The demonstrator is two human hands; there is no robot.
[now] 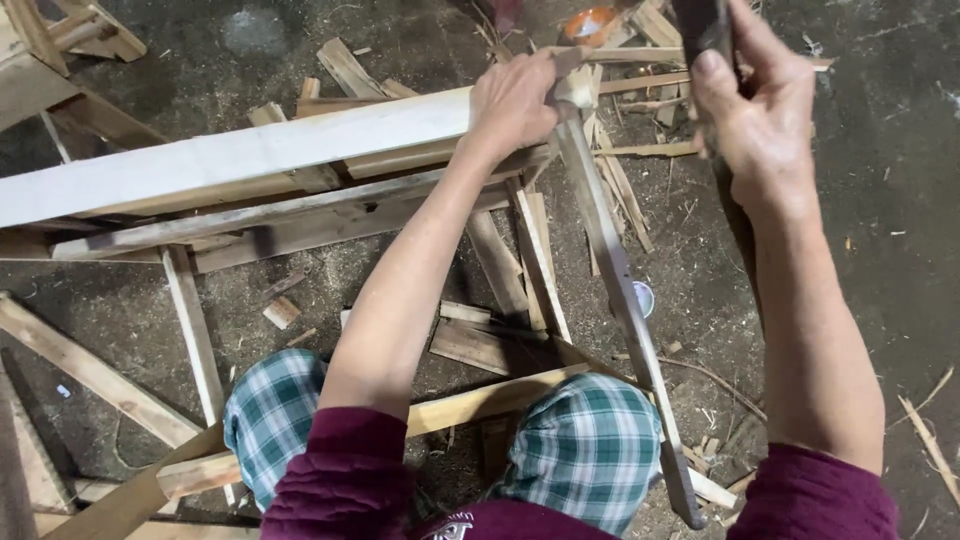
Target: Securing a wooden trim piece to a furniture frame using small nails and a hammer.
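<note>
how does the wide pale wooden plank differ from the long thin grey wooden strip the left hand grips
The wide pale wooden plank is broad and flat; the long thin grey wooden strip is narrow. The plank is light and clean-looking; the strip is grey and weathered. The plank lies nearly level across a rough wooden frame; the strip slants steeply from the left hand down toward the person's knee. Both are long, straight lengths of wood.

Landmark: wooden frame (pixel 300 215) before my knees (pixel 585 440).
- Long plank (pixel 230 155): on top of the frame, running left from my left hand (pixel 515 100), which rests on its right end.
- Long strip (pixel 620 290): right of the frame, slanting from my left hand's fingers (pixel 545 70) back to my right knee.
- Right hand (pixel 760 110): right of the frame, gripping a tool (pixel 700 30).
- Offcuts (pixel 630 140): on the floor (pixel 880 200) behind and right of the frame.
- Short block (pixel 281 312): on the floor beneath the frame.
</note>
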